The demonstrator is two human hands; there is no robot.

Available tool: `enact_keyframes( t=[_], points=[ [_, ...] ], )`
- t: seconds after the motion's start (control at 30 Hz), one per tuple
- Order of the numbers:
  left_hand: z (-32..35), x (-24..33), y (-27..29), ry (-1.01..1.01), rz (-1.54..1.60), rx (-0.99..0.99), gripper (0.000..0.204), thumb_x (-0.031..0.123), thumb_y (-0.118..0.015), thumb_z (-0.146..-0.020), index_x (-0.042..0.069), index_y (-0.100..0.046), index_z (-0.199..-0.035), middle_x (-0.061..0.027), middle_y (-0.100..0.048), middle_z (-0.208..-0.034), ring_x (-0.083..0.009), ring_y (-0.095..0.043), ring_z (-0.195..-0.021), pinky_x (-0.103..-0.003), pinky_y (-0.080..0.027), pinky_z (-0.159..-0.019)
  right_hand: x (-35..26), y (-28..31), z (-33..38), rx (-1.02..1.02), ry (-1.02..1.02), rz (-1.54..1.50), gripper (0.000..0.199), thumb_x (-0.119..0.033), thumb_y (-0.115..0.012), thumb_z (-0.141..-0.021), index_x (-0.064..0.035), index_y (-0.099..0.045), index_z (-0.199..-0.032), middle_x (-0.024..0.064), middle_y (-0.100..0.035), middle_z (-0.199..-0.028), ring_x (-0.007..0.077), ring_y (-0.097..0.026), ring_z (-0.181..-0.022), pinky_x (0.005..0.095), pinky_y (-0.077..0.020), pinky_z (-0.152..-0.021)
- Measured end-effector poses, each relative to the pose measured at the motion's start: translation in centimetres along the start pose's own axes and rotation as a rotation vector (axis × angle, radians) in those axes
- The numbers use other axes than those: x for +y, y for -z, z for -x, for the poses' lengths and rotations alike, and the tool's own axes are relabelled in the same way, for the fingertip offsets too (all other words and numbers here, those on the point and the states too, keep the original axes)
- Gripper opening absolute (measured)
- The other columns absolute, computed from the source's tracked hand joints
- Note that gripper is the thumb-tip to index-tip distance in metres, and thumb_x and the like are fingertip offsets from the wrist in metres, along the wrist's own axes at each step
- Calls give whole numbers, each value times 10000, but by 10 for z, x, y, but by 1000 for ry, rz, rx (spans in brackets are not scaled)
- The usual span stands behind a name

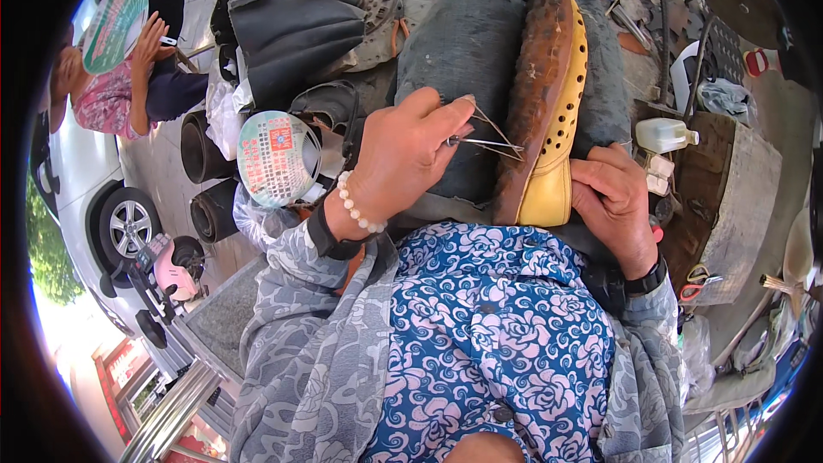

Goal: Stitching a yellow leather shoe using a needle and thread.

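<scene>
A yellow shoe (557, 180) with punched holes and a brown sole (542, 60) lies on its side across my lap, sole facing left. My right hand (613, 193) grips its heel end, thumb and fingers closed on the yellow upper. On the other side, my left hand (416, 150) is closed around a thin metal needle-like tool (487, 143), which points at the sole's edge. A loop of thread (493, 124) stretches from these fingers to the same spot on the sole. The tool's handle end is hidden in my left hand.
Dark cloth (463, 60) covers my legs. To the left are a round printed fan (276, 159), black boots (287, 30) and a seated person (129, 77) holding another fan. At right stand a wooden box (729, 197), red-handled scissors (699, 281) and a clear bottle (666, 135).
</scene>
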State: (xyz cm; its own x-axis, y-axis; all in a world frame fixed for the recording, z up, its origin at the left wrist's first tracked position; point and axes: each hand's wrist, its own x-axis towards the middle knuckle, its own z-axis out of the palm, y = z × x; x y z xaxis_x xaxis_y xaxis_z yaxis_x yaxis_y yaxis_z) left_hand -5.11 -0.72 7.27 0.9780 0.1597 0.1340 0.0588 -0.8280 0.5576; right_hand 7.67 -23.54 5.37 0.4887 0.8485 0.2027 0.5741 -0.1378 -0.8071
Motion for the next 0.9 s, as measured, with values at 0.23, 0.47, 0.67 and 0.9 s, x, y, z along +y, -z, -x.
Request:
enact_keyframes(
  t=[0.23,0.47,0.67,0.9],
  points=[
    [13,-27,8,45,468,46,126,-8,-659,-777,42,-644,-891,-59,-561,-800,-159,-536,-743,-262,-420,-633,-3,1,-1,-8,-32,43,160,-43,-673,-708,-82,-650,-861,31,-509,-631,225,-512,-587,327,-344,-562],
    [57,-20,22,170,588,-50,107,4,-687,-768,30,-631,-855,-66,-584,-816,-154,-514,-711,-263,-402,-624,-9,11,-4,-53,-26,99,190,4,-641,-708,-73,-634,-881,57,-495,-616,252,-503,-564,343,-332,-544],
    [68,-19,14,188,471,-114,88,4,-692,-760,32,-637,-823,-63,-585,-706,-182,-528,-646,-289,-386,-547,51,78,86,290,-676,-57,188,41,-580,-768,1,-671,-928,46,-642,-808,99,-538,-680,245,-434,-650],
    [61,-37,27,200,286,-129,192,-36,-659,-747,-15,-643,-936,-116,-616,-881,-202,-574,-733,-269,-432,-619,78,78,116,47,-877,-101,409,52,-549,-825,-4,-526,-1229,48,-588,-1100,84,-565,-825,208,-454,-691]
  ],
)
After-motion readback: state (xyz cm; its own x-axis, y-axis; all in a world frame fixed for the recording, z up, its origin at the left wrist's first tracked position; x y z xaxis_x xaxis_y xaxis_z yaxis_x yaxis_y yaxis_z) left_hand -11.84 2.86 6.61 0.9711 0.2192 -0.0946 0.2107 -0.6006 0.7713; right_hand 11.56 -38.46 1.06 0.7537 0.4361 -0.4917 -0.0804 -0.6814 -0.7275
